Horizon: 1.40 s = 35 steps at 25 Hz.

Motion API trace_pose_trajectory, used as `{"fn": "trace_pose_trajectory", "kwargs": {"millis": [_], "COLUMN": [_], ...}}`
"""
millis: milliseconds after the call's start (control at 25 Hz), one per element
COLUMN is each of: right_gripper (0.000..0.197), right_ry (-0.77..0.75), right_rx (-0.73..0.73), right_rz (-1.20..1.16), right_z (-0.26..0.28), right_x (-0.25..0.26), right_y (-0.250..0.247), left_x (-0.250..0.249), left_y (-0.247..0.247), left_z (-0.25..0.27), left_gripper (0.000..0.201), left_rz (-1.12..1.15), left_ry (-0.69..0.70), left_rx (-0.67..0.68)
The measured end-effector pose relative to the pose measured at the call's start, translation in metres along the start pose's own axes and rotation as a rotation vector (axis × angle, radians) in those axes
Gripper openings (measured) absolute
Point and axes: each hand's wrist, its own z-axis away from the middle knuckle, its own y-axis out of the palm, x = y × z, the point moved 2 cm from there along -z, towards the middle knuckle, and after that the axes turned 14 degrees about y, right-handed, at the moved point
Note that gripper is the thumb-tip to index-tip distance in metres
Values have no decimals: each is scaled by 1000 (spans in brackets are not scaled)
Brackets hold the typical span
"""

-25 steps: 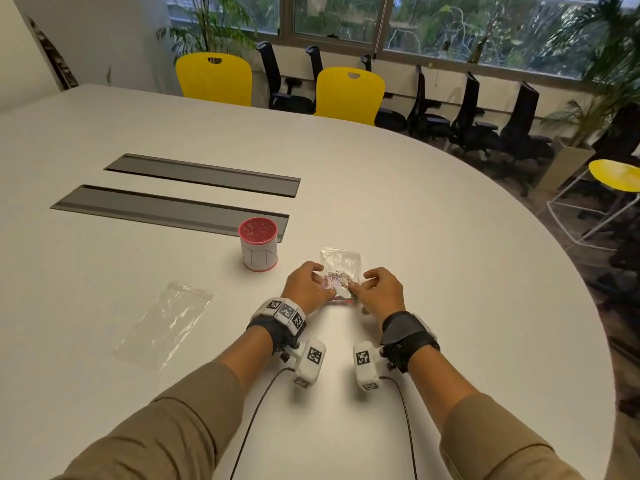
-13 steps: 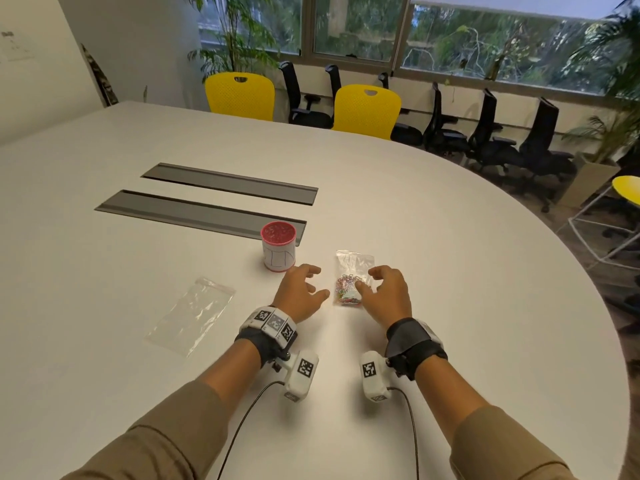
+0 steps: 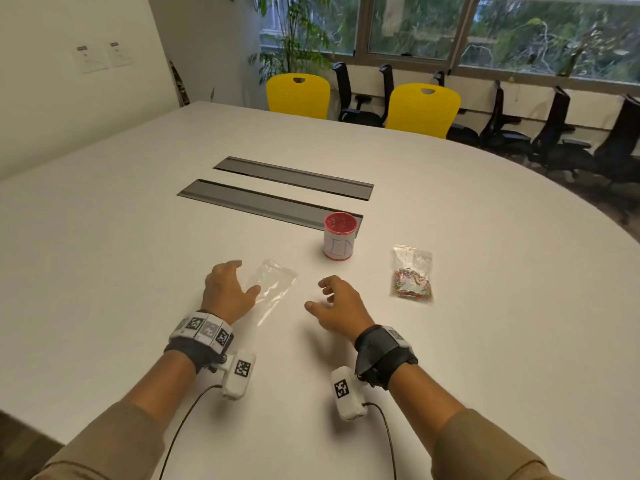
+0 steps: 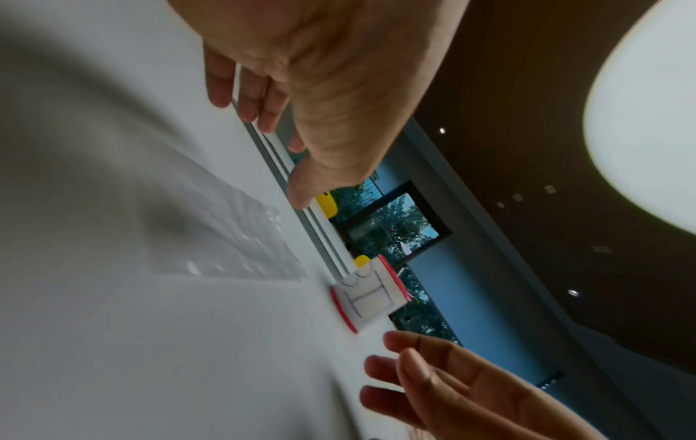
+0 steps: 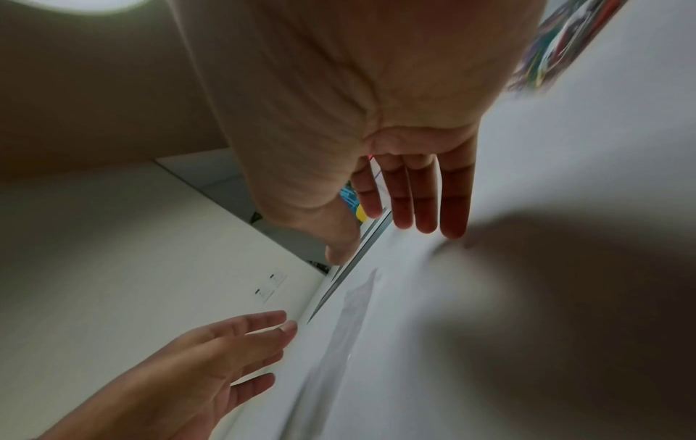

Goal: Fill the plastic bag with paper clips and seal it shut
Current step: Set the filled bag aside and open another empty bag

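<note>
A clear bag filled with coloured paper clips [image 3: 412, 277] lies flat on the white table [image 3: 485, 237], right of both hands; nothing touches it. An empty clear plastic bag [image 3: 272, 287] [image 4: 222, 235] [image 5: 350, 321] lies flat near the front. My left hand [image 3: 227, 289] [image 4: 297, 98] hovers over its left edge, fingers spread and relaxed, holding nothing. My right hand [image 3: 337, 306] [image 5: 395, 166] hangs just right of the empty bag, fingers loose, also empty. A white cup with a red rim [image 3: 340, 240] [image 4: 371, 297], holding paper clips, stands behind the hands.
Two grey cable-slot covers [image 3: 270, 202] are set into the table behind the cup. Yellow chairs [image 3: 422, 110] and black chairs line the far edge under the windows. The table's curved edge runs along the right.
Both hands let go of the filled bag, which now lies to the right. They moved left to the empty bag, and the head view turned left with them.
</note>
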Motion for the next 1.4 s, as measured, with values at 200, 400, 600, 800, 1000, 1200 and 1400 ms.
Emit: {"fn": "trace_pose_trajectory", "kwargs": {"millis": [200,400,600,800,1000,1200,1400], "right_gripper": [67,56,48,41,35,32,24], "right_ry": [-99,-99,-89,-75,-57,2,129], "right_rx": [57,24,-3,-44,-35,-104,60], "right_rz": [248,491,519,468,420,25,-660], "right_z": [-3,0,1,2,1,-9,-5], "right_x": [35,46,40,42,40,34,27], "right_y": [54,70,76,76,74,64,47], "left_x": [34,25,23,20,18,15,-1], "left_y": [15,27,27,27,26,16,11], "left_z": [-7,-19,-30,-35,-32,-24,-16], "left_gripper": [81,93,83,65,48,54,59], "left_rz": [-53,-41,-40,-51,262,573,819], "left_ry": [-23,-28,-84,-57,-20,61,87], "left_rx": [138,154,246,290,216,46,20]}}
